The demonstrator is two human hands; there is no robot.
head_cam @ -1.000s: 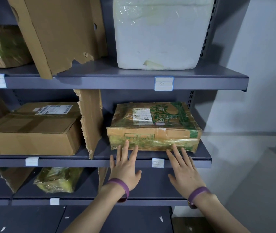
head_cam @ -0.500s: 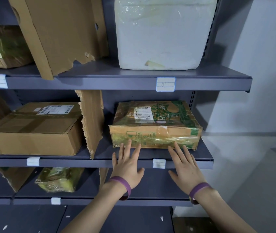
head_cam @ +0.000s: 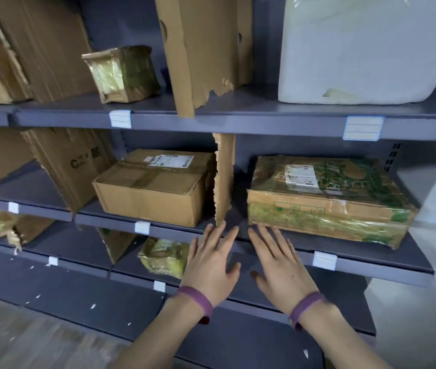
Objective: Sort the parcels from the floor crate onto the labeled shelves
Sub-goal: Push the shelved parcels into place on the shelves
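- While both of my hands are hovering flat and empty before the middle shelf (head_cam: 371,266), I am logging the item: one flat parcel (head_cam: 325,201), printed green and brown, taped all over in glossy clear film.
- Location: it is lying flat in the right compartment of that shelf, right of the torn cardboard divider (head_cam: 223,179), with its shipping label facing up and a white shelf tag (head_cam: 324,260) sitting on the edge below it.
- Left hand (head_cam: 208,265): fingers are lying straight and spread, gripping nothing, below the divider's foot.
- Right hand (head_cam: 280,265): fingers are likewise spread and holding nothing. The fingertips are reaching just beside the parcel's near left corner, and I cannot tell whether they are touching it.
- Handling: I am judging it moderately heavy for its wide, shallow shape. The film is looking slick, so a flat palm would be sliding on it.
- Condition: the near right corner is looking crumpled, so the board there is probably giving way under pressure.
- Hold points: I am favouring the two short ends, with fingers hooking under the bottom edge rather than pinching film.
- Neighbours: a plain brown box (head_cam: 153,193) is sitting left of the divider, and a white foam box (head_cam: 365,49) is sitting on the shelf above.
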